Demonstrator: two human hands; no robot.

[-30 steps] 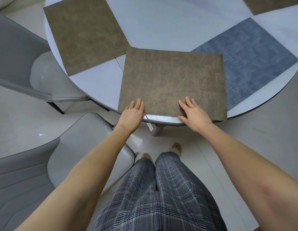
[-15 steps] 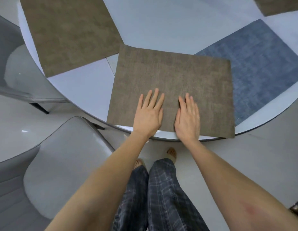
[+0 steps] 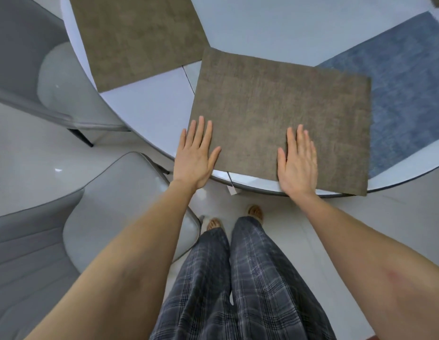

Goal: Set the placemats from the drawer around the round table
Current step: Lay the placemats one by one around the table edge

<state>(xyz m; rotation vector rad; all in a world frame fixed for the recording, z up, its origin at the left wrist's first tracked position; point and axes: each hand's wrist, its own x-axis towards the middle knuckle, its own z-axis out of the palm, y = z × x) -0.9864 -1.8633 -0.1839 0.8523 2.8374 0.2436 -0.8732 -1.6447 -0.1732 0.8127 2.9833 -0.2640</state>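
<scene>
Nearest brown placemat point(image 3: 282, 119): flat on the round table point(image 3: 149, 111), long axis running left to right across the body, near edge just past the rim at the right corner, overhanging slightly. Far right corner lapped over the blue placemat point(image 3: 404, 94); far left corner touching or just over the second brown placemat point(image 3: 137, 40), which of the two hard to tell. Directly ahead of both hands, no reaching needed.

Right hand point(image 3: 298, 163): flat on the mat's near edge, fingers straight and together, palm down, heel over the table rim. The nearer and better-seated of the two for any push.

Left hand point(image 3: 195, 155): also flat and spread, fingers straight, lying at the mat's left near corner, fingertips on the fabric, palm partly off it over the bare rim.

Both forearms extended forward, roughly parallel, elbows low.

Likely step: squaring and smoothing this mat. Probably a small slide away from the rim and leftward, off the blue one.

Grey chairs point(image 3: 110, 212) at the left, tucked near the rim.
</scene>
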